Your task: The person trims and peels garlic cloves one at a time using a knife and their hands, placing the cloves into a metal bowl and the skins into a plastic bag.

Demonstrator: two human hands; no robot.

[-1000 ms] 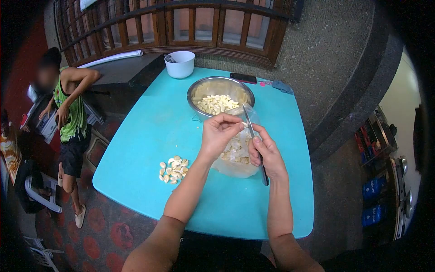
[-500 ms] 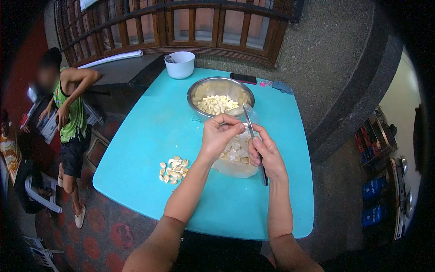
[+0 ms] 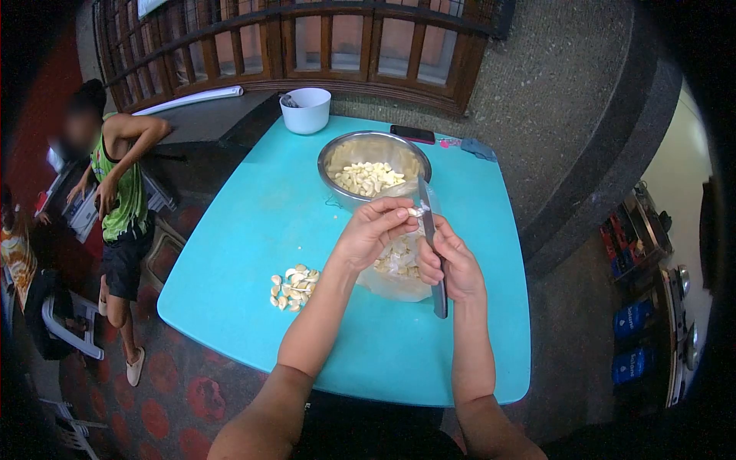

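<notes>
My left hand [image 3: 373,232] pinches a small pale garlic clove [image 3: 415,211] at its fingertips. A knife [image 3: 428,222] with a dark handle is gripped in my right hand [image 3: 452,263], its blade pointing up beside the clove. Under both hands lies a clear plastic bag [image 3: 395,284] with garlic pieces in it, partly hidden by them. Behind them a steel bowl [image 3: 337,146] holds many pale peeled cloves [image 3: 368,178]. Several unpeeled cloves [image 3: 290,288] form a pile left of my left forearm.
On the turquoise table [image 3: 230,253] a white bowl [image 3: 307,113] stands at the back left, a dark phone [image 3: 412,134] and a blue-grey cloth [image 3: 477,148] at the back. A person [image 3: 123,176] in a green top is at the left, beyond the table.
The knife has turned so that more of its blade's flat side shows, and its handle has shifted slightly left. My left fingertips have moved a little, showing more of the clove.
</notes>
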